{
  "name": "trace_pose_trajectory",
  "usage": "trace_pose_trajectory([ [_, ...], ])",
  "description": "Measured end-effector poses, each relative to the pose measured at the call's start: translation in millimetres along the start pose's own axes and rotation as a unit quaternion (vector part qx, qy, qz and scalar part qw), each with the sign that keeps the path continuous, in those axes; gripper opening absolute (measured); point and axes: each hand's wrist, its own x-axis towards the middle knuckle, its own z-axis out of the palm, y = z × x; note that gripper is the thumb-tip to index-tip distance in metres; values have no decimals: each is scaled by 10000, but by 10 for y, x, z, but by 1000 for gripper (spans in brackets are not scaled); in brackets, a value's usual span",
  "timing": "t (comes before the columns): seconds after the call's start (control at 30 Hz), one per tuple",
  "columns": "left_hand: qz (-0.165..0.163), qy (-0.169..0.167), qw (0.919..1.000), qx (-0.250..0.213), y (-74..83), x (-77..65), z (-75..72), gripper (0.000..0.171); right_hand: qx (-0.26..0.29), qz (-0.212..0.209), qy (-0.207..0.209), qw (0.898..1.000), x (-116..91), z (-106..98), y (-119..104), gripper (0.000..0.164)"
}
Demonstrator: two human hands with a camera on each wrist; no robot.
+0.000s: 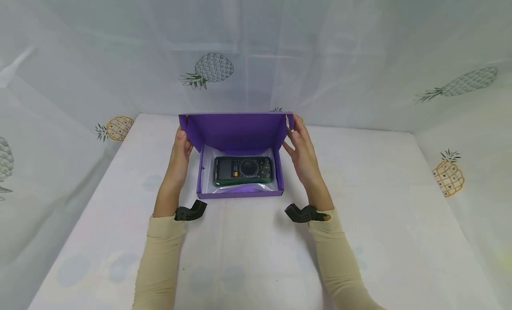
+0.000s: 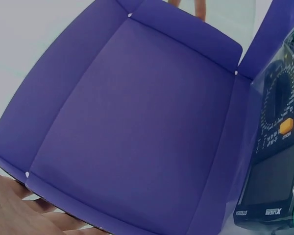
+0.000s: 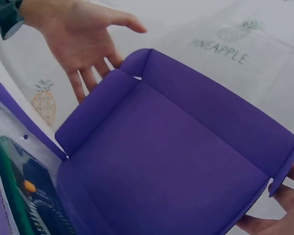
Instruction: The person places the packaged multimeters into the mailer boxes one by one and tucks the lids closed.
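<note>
A purple cardboard box [image 1: 240, 195] lies on the table with its hinged lid [image 1: 238, 130] raised. Inside the box is a dark digital multimeter [image 1: 243, 171] in clear plastic, with a round dial and an orange button. My left hand [image 1: 181, 152] is at the lid's left side; in the right wrist view its fingers extend behind the side flap [image 3: 100, 112], thumb apart. At the lid's right corner, my right hand [image 1: 302, 150] touches the outside with spread fingers. The lid's purple inside [image 2: 137, 117] fills much of the left wrist view.
White cloth with pineapple prints [image 1: 214, 68] hangs behind and beside the white table [image 1: 244, 248]. Both wrists wear black camera mounts [image 1: 306, 213], which stand in front of the box on either side.
</note>
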Motion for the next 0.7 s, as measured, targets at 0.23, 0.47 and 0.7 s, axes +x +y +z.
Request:
trace_pose_trajectory([
  [0.23, -115, -26, 9999, 2, 6, -49, 20, 76, 179, 86, 164, 9997, -53, 34, 27, 54],
  [0.47, -160, -62, 9995, 252, -1, -102, 46, 75, 194, 68, 158, 9997, -84, 94, 61, 60],
  [0.7, -201, -201, 9989, 363, -37, -118, 73, 80, 328, -86, 266, 9991, -159, 69, 121, 57],
])
